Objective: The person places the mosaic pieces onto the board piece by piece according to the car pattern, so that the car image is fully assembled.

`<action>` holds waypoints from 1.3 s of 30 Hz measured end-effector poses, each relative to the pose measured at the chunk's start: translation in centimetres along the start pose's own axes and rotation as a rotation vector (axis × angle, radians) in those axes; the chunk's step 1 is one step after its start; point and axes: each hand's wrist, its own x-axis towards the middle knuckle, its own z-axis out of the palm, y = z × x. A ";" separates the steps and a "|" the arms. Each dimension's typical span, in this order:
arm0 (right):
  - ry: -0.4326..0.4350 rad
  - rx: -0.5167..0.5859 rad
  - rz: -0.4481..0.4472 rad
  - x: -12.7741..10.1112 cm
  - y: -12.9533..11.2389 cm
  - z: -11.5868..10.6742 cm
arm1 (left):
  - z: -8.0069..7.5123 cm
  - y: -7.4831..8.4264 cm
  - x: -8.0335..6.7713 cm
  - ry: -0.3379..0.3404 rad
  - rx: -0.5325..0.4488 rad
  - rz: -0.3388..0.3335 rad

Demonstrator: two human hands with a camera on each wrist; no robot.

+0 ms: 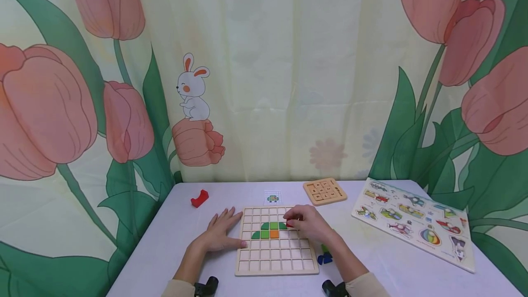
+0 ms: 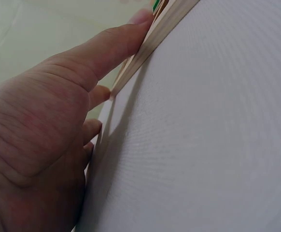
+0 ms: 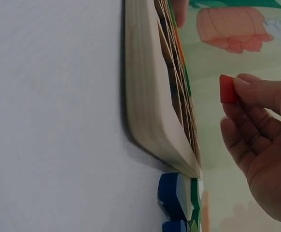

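Observation:
A wooden grid board (image 1: 277,267) lies on the table with green pieces (image 1: 265,234) and an orange square (image 1: 274,233) set in its cells. My left hand (image 1: 220,233) rests at the board's left side, fingers spread, thumb on the edge; the left wrist view shows that thumb (image 2: 116,46) along the wooden rim. Over the right half of the board, my right hand (image 1: 307,221) pinches a small red piece (image 3: 227,89) between thumb and fingertips. In the right wrist view the red piece is held above the board's surface.
Blue pieces (image 1: 325,259) lie by the board's lower right, beside my right forearm. A red piece (image 1: 200,198) sits at the far left. Behind the board are a small pattern card (image 1: 272,197) and a wooden number puzzle (image 1: 325,191). A picture board (image 1: 416,223) lies at right.

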 end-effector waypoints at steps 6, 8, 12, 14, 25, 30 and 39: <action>-0.012 -0.002 -0.022 0.2 0.1 0.4 | 0.1 -0.1 0.0 0.001 0.008 0.000; -0.019 -0.011 -0.029 0.2 0.0 0.5 | 0.1 -0.1 0.0 0.003 0.004 0.001; -0.035 -0.032 -0.033 0.2 -0.1 0.9 | 0.2 -0.2 0.1 0.005 0.004 0.001; -0.043 -0.038 -0.031 0.2 -0.2 1.1 | 0.2 -0.3 0.1 0.004 0.008 0.001; -0.102 -0.078 -0.032 0.0 -0.4 1.6 | 0.3 -0.4 0.2 0.007 0.013 0.005; -0.122 -0.105 -0.051 -0.1 -0.4 1.7 | 0.2 -0.4 0.2 0.002 0.010 -0.002; -0.132 -0.128 -0.068 0.0 -0.2 1.9 | 0.2 -0.2 0.1 0.006 0.009 0.000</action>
